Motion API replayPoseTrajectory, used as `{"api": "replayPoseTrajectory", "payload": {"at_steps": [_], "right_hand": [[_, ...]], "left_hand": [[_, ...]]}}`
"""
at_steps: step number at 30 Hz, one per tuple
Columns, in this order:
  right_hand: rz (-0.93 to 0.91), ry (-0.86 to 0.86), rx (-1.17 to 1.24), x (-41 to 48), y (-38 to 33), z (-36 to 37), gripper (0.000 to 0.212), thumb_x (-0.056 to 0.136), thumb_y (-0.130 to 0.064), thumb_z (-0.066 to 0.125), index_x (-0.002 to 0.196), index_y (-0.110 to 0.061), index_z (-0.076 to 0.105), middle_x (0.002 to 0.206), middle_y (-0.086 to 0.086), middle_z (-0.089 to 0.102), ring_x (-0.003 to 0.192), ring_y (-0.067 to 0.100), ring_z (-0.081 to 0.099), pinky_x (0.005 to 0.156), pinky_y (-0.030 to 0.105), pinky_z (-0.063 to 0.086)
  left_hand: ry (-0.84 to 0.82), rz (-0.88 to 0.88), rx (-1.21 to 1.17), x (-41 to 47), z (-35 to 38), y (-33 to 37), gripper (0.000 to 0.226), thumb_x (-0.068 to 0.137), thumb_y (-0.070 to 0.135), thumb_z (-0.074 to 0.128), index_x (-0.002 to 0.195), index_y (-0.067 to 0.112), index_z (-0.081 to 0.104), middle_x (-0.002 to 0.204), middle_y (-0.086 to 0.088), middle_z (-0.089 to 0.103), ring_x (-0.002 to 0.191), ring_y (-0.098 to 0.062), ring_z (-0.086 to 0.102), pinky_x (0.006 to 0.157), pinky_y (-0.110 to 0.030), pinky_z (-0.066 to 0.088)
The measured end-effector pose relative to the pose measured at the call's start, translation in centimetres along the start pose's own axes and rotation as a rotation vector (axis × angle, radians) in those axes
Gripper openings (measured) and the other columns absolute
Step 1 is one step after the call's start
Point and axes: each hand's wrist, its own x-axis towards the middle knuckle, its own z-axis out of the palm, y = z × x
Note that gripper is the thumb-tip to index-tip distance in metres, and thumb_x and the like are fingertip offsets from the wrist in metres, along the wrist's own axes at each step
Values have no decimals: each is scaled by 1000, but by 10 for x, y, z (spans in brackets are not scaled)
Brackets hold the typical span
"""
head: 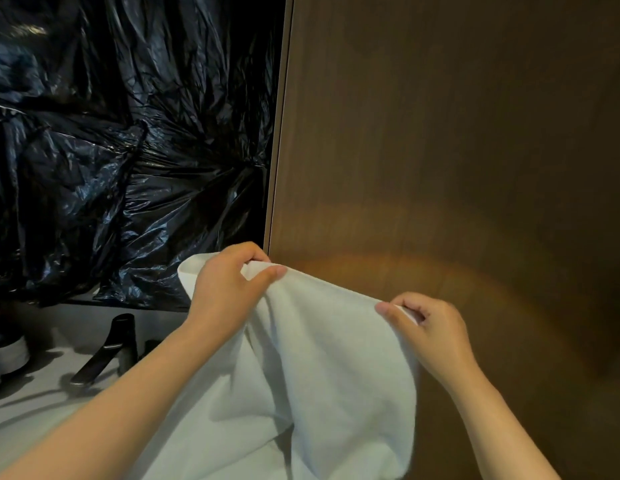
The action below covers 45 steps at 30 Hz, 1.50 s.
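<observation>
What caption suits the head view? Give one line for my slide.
Left hand and right hand pinch the top edge of a white towel before a brown wooden panel.

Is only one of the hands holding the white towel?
No, the left hand and the right hand each pinch the top edge of the white towel.

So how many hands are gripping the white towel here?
2. The left hand pinches the top edge of the towel near its left corner; the right hand pinches the same edge further right. Its lower part runs out of frame.
</observation>
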Motion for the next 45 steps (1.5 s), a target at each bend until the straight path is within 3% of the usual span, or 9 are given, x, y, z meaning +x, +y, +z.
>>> {"api": "replayPoseTrajectory", "payload": {"at_steps": [4, 11, 17, 20, 23, 28, 33, 38, 45], "right_hand": [[113, -207, -278, -19, 23, 15, 30, 89, -60, 53, 78, -35, 67, 69, -17, 64, 70, 4, 60, 67, 29, 48], [73, -81, -105, -20, 22, 13, 25, 93, -47, 57, 70, -37, 60, 66, -17, 58, 80, 14, 55, 65, 30, 41], [-210, -65, -31, -12, -15, 10, 27, 96, -41, 57, 75, -25, 60, 69, -10, 59, 69, 12, 59, 59, 34, 47], [-257, -75, -14, -7, -31, 8, 23, 96, -42, 57, 76, -30, 61, 72, -14, 60, 72, 10, 60, 58, 23, 44], [-226, -104, 3, -6, -38, 4, 23, 93, -49, 54, 78, -34, 64, 76, -18, 63, 77, 7, 63, 60, 14, 41], [-89, -145, -92, -8, -22, -4, 22, 90, -49, 60, 77, -33, 67, 77, -20, 67, 77, 3, 63, 67, 32, 52], [43, -125, 39, -15, -10, -14, 28, 90, -46, 62, 70, -27, 67, 70, -10, 66, 71, 10, 63, 64, 43, 55], [81, -3, 310, -13, -28, -23, 15, 88, -23, 69, 75, -30, 71, 77, -11, 69, 73, 9, 63, 60, 16, 50], [44, 17, 587, -15, -58, -37, 14, 93, -17, 64, 86, -27, 73, 85, -7, 71, 75, 9, 66, 59, 13, 50]], "left_hand": [[-73, -138, 172, -13, 18, -35, 16, 85, 35, 68, 75, 27, 58, 77, 12, 58, 77, -8, 56, 62, -27, 38], [-124, -131, 319, -18, 20, -36, 21, 91, 36, 61, 108, 23, 66, 113, 3, 56, 91, -19, 60, 75, -28, 44], [-251, 121, 36, -35, 27, 1, 41, 87, 37, 66, 126, 28, 61, 124, 19, 53, 109, 8, 47, 89, 4, 28], [-364, 152, -27, -37, 35, 10, 44, 89, 39, 63, 132, 33, 55, 124, 27, 49, 112, 15, 42, 93, 1, 30], [-441, 113, -70, -36, 40, 11, 31, 91, 39, 61, 121, 34, 63, 113, 28, 61, 107, 9, 53, 90, -11, 41], [-350, 75, -150, -36, 41, 10, 14, 90, 30, 65, 76, 34, 67, 84, 22, 66, 85, -1, 60, 69, -12, 43], [-267, 36, -122, -33, 36, 7, 11, 87, 28, 68, 77, 25, 70, 78, 14, 67, 84, 1, 59, 69, -8, 40], [-198, 25, -119, -25, 34, 22, 14, 89, 28, 66, 78, 20, 70, 78, 11, 67, 81, 1, 58, 67, -11, 42], [-162, 107, -136, -7, 50, 42, 15, 90, 28, 64, 80, 18, 69, 78, 12, 65, 79, 0, 56, 66, -5, 37]]}}
